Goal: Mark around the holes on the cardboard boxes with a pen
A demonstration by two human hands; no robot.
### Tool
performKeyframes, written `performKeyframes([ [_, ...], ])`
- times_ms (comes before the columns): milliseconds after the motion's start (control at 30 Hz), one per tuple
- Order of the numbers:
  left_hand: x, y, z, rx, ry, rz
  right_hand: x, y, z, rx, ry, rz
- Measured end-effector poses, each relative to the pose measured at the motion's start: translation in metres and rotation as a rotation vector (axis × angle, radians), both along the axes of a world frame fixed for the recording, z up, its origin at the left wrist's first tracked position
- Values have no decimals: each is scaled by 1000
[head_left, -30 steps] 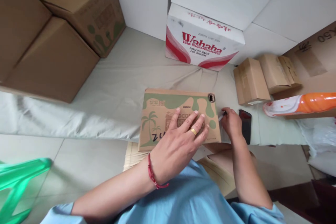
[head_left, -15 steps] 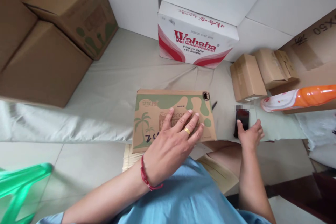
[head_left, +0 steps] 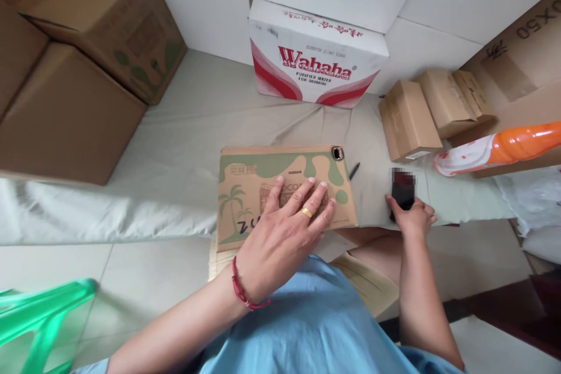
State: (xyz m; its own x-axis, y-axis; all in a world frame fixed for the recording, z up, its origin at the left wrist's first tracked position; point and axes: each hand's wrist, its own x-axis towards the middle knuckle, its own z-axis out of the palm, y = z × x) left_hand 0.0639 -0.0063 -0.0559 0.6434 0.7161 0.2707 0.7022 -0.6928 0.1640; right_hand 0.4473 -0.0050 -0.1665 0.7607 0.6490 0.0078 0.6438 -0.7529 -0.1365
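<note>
A flat piece of brown cardboard (head_left: 236, 187) with green print and a palm tree lies at the front edge of the cloth-covered surface. Palm down, my left hand (head_left: 291, 219) rests on it with the fingers spread. There is a small dark-edged hole in the cardboard's upper right corner. My right hand (head_left: 414, 219) is on a dark phone (head_left: 402, 194), thumb along its left side and fingers bent at its right. Between the cardboard and the phone lies a black pen (head_left: 355, 171).
Large cartons (head_left: 87, 111) stand at the left, a white Wahaha carton (head_left: 315, 64) at the back wall. Small boxes (head_left: 409, 120) and an orange bottle (head_left: 517, 146) are at the right. A green plastic stool (head_left: 48, 310) stands on the floor at lower left.
My right hand's fingers have drawn in closer around the phone. The left hand keeps its place on the cardboard. The whole view has shifted slightly.
</note>
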Motion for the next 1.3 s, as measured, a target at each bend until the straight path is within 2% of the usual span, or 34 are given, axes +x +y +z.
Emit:
performKeyframes([
  [100, 0, 0, -1, 14, 10, -3, 5, 7, 6, -51, 31, -47],
  [300, -1, -1, -3, 18, 3, -7, 2, 2, 17, -102, 41, -16],
  [400, -1, -2, -4, 18, -1, -9, -3, -7, 20, -47, 75, -17],
  [467, -1, -2, -4, 11, 4, -13, -11, -11, 25, 43, 98, 25],
  [567, -1, -1, -4, 12, 9, -18, -35, -15, 38, 245, 113, 151],
  [700, -1, 0, -2, 14, 13, -13, -89, -19, 69, 507, 122, 333],
  [867, 0, -1, 1, 14, 14, -4, -157, -24, 100, 639, 179, 524],
  [1033, 0, -2, 0, 25, 5, -5, -192, -23, 104, 691, 196, 624],
  [1300, -1, -1, -1, 35, -6, -21, -198, -19, 102, 701, 92, 619],
])
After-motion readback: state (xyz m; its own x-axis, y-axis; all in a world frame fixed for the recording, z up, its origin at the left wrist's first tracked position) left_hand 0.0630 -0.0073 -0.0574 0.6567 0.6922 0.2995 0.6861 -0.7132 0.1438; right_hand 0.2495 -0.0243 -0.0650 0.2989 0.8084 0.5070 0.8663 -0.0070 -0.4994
